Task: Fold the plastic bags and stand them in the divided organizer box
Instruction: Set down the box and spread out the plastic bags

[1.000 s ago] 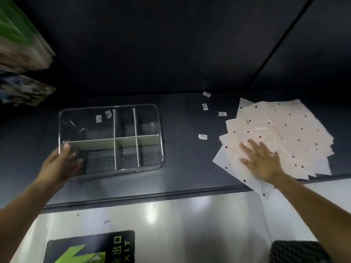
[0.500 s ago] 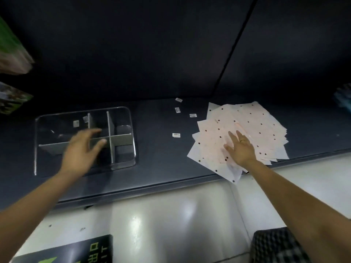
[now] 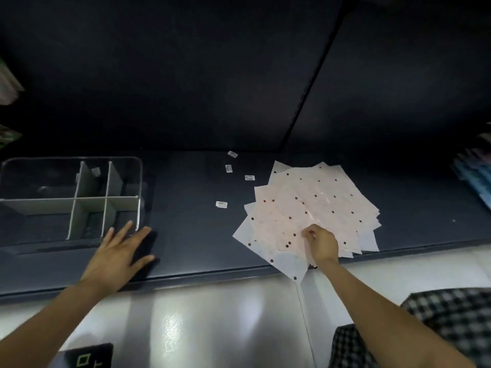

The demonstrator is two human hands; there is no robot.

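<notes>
While the fanned stack of plastic bags (image 3: 316, 208) is lying untouched by any fold near the front edge of the dark tabletop (image 3: 186, 235), a person is reaching in with both arms to begin the job. Their right hand (image 3: 320, 244) is sitting on the near part of the stack with fingers curled in and thumb meeting fingertip — pinching at the top sheet, it seems, to peel one pale, dotted bag free of the others. Their left hand (image 3: 119, 251) is lying flat and wide on the tabletop, fingers spread and holding nothing, its fingertips just beside the front right corner of the divided organizer box (image 3: 71, 197) — likely bracing, or keeping the box within easy reach. That clear box is standing well apart from the bags on the left, its grey dividers marking out compartments in which no folded bags are showing. Four small white labels (image 3: 221, 204) are lying scattered on the tabletop between box and bags. One corner of the lowest bag is hanging over the tabletop's front edge. A patch of checked fabric (image 3: 425, 328) is showing at the lower right.
</notes>
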